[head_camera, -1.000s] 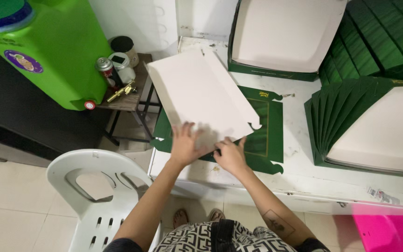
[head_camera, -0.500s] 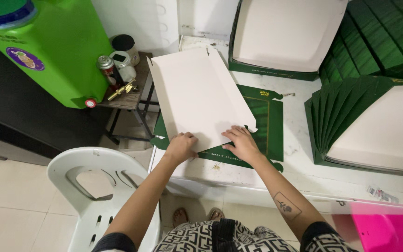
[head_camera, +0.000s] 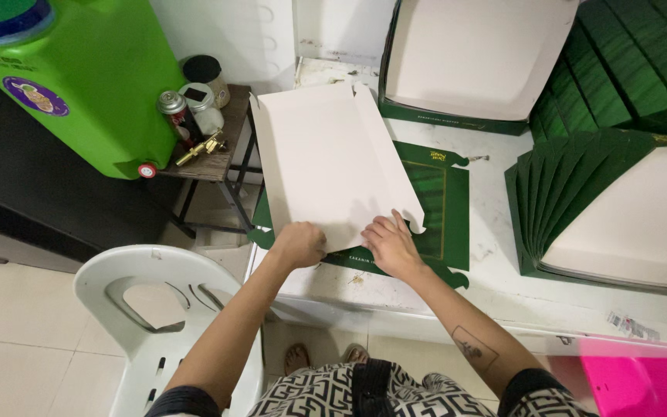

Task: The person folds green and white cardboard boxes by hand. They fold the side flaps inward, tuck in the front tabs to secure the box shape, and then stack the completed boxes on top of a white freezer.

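Observation:
A flat cardboard box blank (head_camera: 333, 158), white on the side facing up, lies tilted across a green printed blank (head_camera: 438, 197) on the white table (head_camera: 503, 286). My left hand (head_camera: 300, 244) is curled into a fist and presses on the near left edge of the white blank. My right hand (head_camera: 392, 245) lies flat with fingers spread on the near right edge, beside a small folded tab.
Fanned stacks of green blanks (head_camera: 619, 208) lie to the right, more at the far right (head_camera: 634, 69), and an open box (head_camera: 472, 62) behind. A green water dispenser (head_camera: 79, 85) and a small stand with jars (head_camera: 202, 116) sit left. A white plastic chair (head_camera: 156, 309) is below, a pink object (head_camera: 642, 382) at bottom right.
The white blank has slid away from me, further up the table. Both hands followed it along its near edge, and the left hand has curled into a fist.

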